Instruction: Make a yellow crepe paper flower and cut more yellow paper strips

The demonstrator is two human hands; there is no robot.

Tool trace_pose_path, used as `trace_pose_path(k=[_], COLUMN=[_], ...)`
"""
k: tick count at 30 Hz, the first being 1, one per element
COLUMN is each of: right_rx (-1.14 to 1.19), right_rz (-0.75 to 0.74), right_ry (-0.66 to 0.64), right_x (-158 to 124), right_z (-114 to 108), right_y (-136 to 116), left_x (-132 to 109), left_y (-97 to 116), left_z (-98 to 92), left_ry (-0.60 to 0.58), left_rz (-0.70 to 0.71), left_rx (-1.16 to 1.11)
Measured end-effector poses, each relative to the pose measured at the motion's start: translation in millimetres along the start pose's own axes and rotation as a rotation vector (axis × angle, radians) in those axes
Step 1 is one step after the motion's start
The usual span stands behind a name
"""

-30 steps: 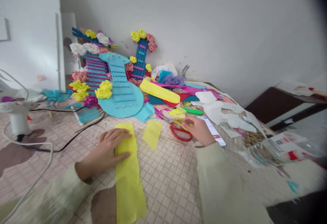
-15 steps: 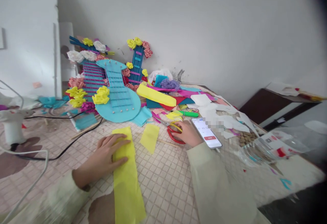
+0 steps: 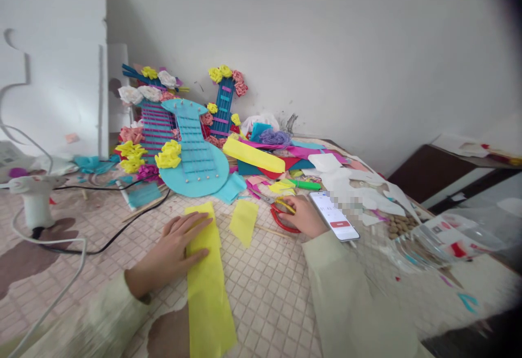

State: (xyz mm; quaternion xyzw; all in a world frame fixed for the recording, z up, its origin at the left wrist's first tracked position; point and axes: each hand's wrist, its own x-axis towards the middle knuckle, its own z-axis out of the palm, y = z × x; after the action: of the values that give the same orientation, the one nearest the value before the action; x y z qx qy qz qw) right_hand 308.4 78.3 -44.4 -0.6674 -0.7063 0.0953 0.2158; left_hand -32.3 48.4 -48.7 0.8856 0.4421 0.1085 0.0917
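A long strip of yellow crepe paper (image 3: 210, 303) lies on the tabletop, running toward the near edge. My left hand (image 3: 173, 246) rests on its upper end, fingers stretched out and pressing lightly on it. Just right of the strip is a smaller yellow paper piece (image 3: 243, 222) lying loose. My right hand (image 3: 304, 215) has its fingers on the handles of a pair of scissors (image 3: 281, 221), red and yellow, lying on the table with the blades pointing to the far left. A phone (image 3: 335, 217) with a lit screen lies right beside that hand.
A blue paper guitar (image 3: 198, 156) and other flower-trimmed ones stand at the back. Behind the hands are a folded yellow paper (image 3: 253, 153) and a green marker (image 3: 305, 185). A glue gun (image 3: 37, 197) with cables stands left; a clear plastic container (image 3: 436, 241) lies right.
The view has turned slightly left, so everything sits a little farther right. Both hands keep nearly the same places, the left on the yellow strip and the right at the scissors.
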Motion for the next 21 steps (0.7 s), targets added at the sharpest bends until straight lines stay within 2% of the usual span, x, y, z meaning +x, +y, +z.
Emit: trace_pose_path(k=[21], right_rx=[0.067], right_rz=[-0.018], right_ry=[0.048], right_x=[-0.1], right_z=[2.6], right_y=[1.8], left_x=[0.5], left_y=[-3.8], left_z=[5.8], left_ry=[-0.018], left_rz=[0.012], left_rx=[0.057])
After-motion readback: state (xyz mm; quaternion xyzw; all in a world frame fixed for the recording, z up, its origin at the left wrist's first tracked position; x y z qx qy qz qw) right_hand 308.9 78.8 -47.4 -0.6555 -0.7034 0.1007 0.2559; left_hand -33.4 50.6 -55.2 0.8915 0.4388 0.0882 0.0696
